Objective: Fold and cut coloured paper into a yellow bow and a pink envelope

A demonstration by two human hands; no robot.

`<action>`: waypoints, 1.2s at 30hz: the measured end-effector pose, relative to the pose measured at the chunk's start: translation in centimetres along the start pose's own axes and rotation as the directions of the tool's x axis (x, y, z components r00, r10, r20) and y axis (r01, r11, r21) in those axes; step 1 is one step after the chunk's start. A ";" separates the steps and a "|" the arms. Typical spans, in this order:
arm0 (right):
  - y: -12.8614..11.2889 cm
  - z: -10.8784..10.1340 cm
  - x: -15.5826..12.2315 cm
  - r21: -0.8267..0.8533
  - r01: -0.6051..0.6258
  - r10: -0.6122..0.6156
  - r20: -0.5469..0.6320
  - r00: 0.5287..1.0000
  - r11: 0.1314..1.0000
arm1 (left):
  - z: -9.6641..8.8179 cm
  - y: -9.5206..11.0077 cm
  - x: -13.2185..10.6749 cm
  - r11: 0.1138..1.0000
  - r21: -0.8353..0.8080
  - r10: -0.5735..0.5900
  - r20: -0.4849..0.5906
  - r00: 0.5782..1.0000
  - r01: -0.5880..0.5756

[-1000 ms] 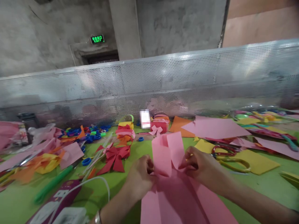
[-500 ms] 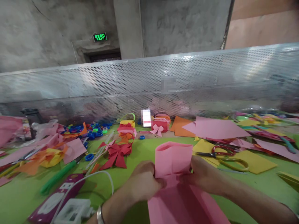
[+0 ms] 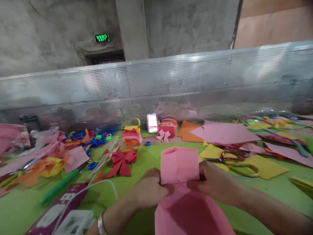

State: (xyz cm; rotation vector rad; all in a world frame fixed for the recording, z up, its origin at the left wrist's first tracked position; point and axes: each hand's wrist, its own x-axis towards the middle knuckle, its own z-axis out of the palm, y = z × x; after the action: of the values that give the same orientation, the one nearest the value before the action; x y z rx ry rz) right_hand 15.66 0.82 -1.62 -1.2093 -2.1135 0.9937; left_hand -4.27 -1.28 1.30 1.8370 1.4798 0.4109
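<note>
Paper, pink and folded into a long, boxy-ended shape, runs near to far between left hand and right hand, equally close, fingers pinching its opposite sides.

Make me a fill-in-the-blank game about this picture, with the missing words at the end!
1. The left hand and right hand hold folded paper coloured ____.
2. The bow nearest the left hand is coloured ____.
3. In English letters, the glowing sign says ____.
4. The silver bracelet is on the person's ____ wrist.

Missing words: pink; red; EXIT; left.
</note>
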 end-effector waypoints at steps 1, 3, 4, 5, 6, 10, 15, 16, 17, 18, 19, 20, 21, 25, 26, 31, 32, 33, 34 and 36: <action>0.0 0.0 0.0 0.019 0.003 -0.003 0.017 1.000 1.000 | 0.1 -0.1 0.1 1.000 -0.008 0.017 0.006 1.000 -0.017; 0.2 0.1 0.1 0.071 0.009 -0.011 0.034 0.999 0.997 | 0.2 -0.2 0.2 0.998 -0.041 0.057 0.039 0.998 -0.056; 0.4 0.1 0.1 0.087 0.003 -0.006 0.034 0.999 0.996 | 0.2 -0.3 0.3 0.995 -0.066 0.073 0.056 0.996 -0.069; 0.5 0.1 0.1 0.093 -0.002 -0.001 0.036 0.999 0.996 | 0.2 -0.3 0.4 0.992 -0.092 0.088 0.066 0.994 -0.081; 0.6 0.1 0.2 0.091 -0.008 0.005 0.039 0.999 0.996 | 0.3 -0.3 0.4 0.990 -0.109 0.093 0.061 0.994 -0.087; 0.6 0.0 0.3 0.050 -0.042 0.041 0.034 0.999 0.998 | 0.4 -0.2 0.8 0.992 -0.108 0.062 -0.010 0.998 -0.063; 0.2 0.1 0.5 0.088 -0.035 0.032 0.034 0.999 0.996 | 0.6 0.1 0.9 0.977 -0.206 0.039 -0.078 0.996 -0.055; 0.1 0.1 0.5 0.101 -0.029 0.026 0.022 0.999 0.994 | 0.6 0.1 0.9 0.976 -0.212 0.025 -0.082 0.996 -0.041; 0.1 0.2 0.5 0.122 -0.018 0.017 0.008 1.000 0.992 | 0.6 0.1 0.9 0.974 -0.223 0.022 -0.070 0.997 -0.037; 0.1 0.3 0.5 0.152 -0.003 0.005 -0.007 1.000 0.988 | 0.5 0.1 0.9 0.969 -0.242 0.035 -0.051 0.998 -0.046; 0.1 0.4 0.5 0.190 0.019 -0.017 -0.012 1.000 0.982 | 0.5 0.1 0.9 0.960 -0.269 0.071 -0.033 0.997 -0.077; 0.2 0.5 0.4 0.227 0.045 -0.042 -0.018 0.999 0.973 | 0.4 0.0 0.9 0.945 -0.305 0.121 -0.017 0.993 -0.120; 0.2 0.5 0.4 0.249 0.068 -0.063 -0.029 0.998 0.966 | 0.4 0.0 0.9 0.929 -0.331 0.170 -0.008 0.985 -0.163; 0.5 0.6 0.4 0.155 0.101 -0.088 -0.092 0.992 0.983 | 0.1 -0.4 1.0 0.928 -0.304 0.219 -0.030 0.975 -0.217; 0.5 0.6 0.4 0.151 0.093 -0.079 -0.094 0.992 0.984 | 0.2 -0.5 1.1 0.928 -0.312 0.207 -0.027 0.978 -0.205; 0.4 0.3 0.6 0.235 0.067 -0.064 -0.018 0.998 0.970 | 0.5 -1.3 1.9 0.914 -0.381 0.148 -0.007 0.989 -0.140; 0.3 0.1 0.6 0.195 0.069 -0.070 -0.004 0.998 0.978 | 0.5 -1.5 2.1 0.917 -0.376 0.147 0.001 0.989 -0.135; 0.1 0.0 0.6 0.142 0.079 -0.081 0.007 0.997 0.987 | 0.6 -1.6 2.2 0.919 -0.373 0.146 0.012 0.989 -0.131; -0.1 -0.3 0.5 0.088 0.089 -0.091 0.018 0.996 0.992 | 0.6 -1.6 2.3 0.921 -0.369 0.145 0.024 0.989 -0.126; -0.5 -0.7 0.2 -0.007 0.106 -0.106 0.047 0.993 0.994 | 0.6 -1.6 2.2 0.926 -0.358 0.144 0.034 0.989 -0.122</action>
State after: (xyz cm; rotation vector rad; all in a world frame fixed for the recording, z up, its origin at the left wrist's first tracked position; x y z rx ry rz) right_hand 15.84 1.06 -0.78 -1.0758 -2.1962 0.9742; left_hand -4.35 0.73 -0.68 1.6456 1.1552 0.6408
